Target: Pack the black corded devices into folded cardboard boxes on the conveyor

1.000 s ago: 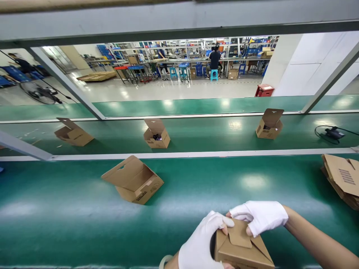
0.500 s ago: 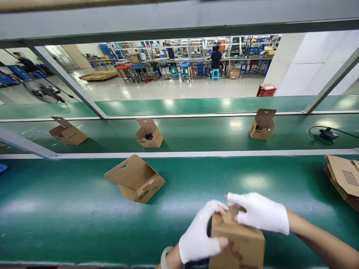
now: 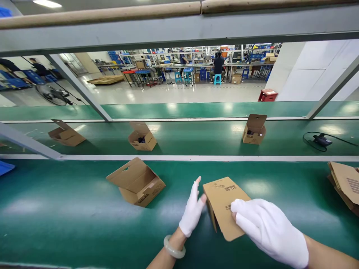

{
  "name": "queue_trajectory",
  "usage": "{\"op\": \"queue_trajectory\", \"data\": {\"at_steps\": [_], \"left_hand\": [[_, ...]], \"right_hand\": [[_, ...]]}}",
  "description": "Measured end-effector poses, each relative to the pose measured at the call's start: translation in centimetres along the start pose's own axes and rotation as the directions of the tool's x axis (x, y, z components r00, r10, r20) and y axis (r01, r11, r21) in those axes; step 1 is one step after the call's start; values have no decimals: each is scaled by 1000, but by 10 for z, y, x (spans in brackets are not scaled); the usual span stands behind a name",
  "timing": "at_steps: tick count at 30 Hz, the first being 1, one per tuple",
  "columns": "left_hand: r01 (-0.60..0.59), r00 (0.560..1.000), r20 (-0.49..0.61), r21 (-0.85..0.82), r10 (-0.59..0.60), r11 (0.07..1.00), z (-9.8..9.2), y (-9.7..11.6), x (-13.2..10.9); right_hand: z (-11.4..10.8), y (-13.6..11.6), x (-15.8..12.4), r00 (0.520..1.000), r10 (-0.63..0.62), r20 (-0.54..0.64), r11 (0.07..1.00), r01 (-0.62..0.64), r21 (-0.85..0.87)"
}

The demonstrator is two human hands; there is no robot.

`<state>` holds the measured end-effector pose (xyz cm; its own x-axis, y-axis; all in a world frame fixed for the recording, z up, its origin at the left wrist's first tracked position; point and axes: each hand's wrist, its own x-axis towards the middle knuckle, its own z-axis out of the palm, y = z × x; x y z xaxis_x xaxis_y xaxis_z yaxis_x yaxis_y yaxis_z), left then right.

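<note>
Turned since earlier, the box (image 3: 223, 198) lies between the spread, empty left hand (image 3: 192, 213) and the right hand (image 3: 263, 226), touching it, grip unclear. Steady it gently.

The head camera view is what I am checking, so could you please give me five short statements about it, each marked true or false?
1. The right hand touches the printed box. True.
2. The left hand is clenched in a fist. False: it is held open beside the printed box.
3. The bracelet is on the right wrist. False: it is on the left wrist.
4. The black corded device lies beyond the white rail. True.
5. The cardboard box to the left of the left hand is closed. False: it is open, its flap raised.
</note>
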<state>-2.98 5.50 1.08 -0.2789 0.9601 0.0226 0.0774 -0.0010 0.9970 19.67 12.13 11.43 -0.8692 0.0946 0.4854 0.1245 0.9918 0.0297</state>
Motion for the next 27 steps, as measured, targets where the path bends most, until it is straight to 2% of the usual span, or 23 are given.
{"op": "queue_trajectory", "data": {"at_steps": [2,4,6,8,11,13,16,19,20,21,23,26,27], "left_hand": [[-170,975,171,168,141,971,-5,-3,-9],[-351,906,345,289,245,891,-5,-6,-14],[-462,859,415,376,300,804,-2,-8,-15],[-492,849,418,405,323,771,2,-11,-13],[-440,868,408,369,283,818,7,-10,-6],[-395,878,410,332,246,857,7,-9,0],[-302,903,393,288,175,909,4,-9,13],[-157,952,300,307,61,939,-5,-19,28],[-112,965,262,315,27,943,-10,-24,32],[-75,975,224,318,2,945,-15,-29,35],[-39,991,132,321,-4,946,-24,-35,36],[-66,997,-16,337,76,939,-31,-27,27],[-95,995,21,325,93,941,-30,-20,23]], "right_hand": [[-1,9,-2,995,104,-10,993,-103,60],[2,14,-2,982,188,9,975,-187,122],[7,17,1,973,230,20,965,-230,122],[11,18,4,968,251,17,964,-252,83],[12,20,12,952,298,71,951,-303,64],[8,28,21,913,380,151,907,-400,136],[4,60,34,802,534,267,727,-597,338],[12,125,36,672,679,295,547,-732,407],[18,153,33,613,736,287,515,-783,350],[24,181,28,527,802,282,480,-849,220],[31,236,11,417,874,250,409,-909,86],[21,300,-26,238,951,196,257,-963,-82],[13,315,-39,175,968,180,198,-973,-122]]}}
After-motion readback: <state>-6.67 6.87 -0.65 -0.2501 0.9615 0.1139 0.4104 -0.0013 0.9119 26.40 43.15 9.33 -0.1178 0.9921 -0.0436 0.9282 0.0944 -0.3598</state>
